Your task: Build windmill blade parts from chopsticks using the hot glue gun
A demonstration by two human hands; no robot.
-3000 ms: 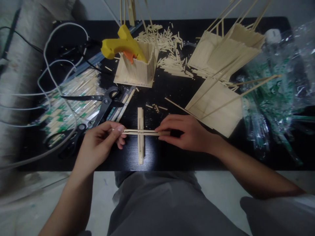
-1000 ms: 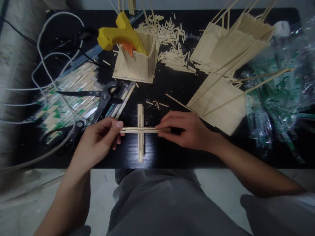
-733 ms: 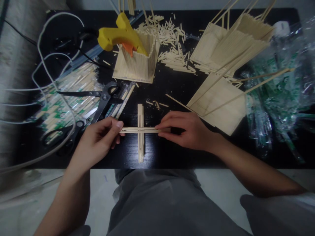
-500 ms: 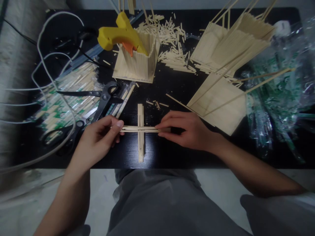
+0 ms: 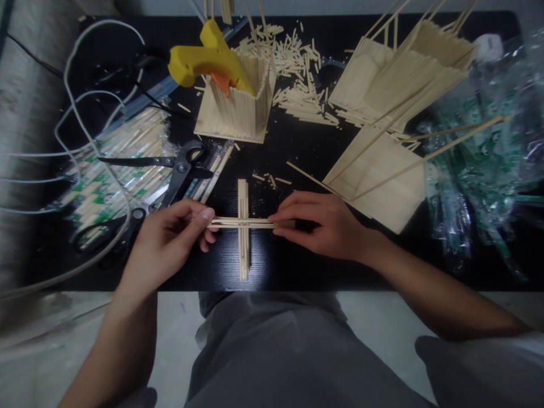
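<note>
Between my two hands a few thin wooden sticks (image 5: 232, 222) lie crosswise over an upright-running bundle of wooden sticks (image 5: 243, 255) on the black table. My left hand (image 5: 174, 232) pinches their left ends between thumb and fingers. At the right ends, my right hand (image 5: 321, 224) holds them with its fingertips. The far tips of the sticks are hidden inside both hands. Just beyond the left hand lie black-handled pliers (image 5: 182, 167) and black scissors (image 5: 136, 218).
A yellow glue gun (image 5: 212, 59) rests on a stick-walled box (image 5: 238, 110) at the back. Cut stick pieces (image 5: 297, 68) are scattered behind. Wooden boards (image 5: 382, 170) lie right, plastic wrappers (image 5: 476, 158) beyond. Wrapped chopsticks (image 5: 123, 158) and a white cable (image 5: 68, 73) lie left.
The fingers of my left hand under the sticks have spread slightly to the right. Both hands keep their hold, and the sticks have hardly moved.
</note>
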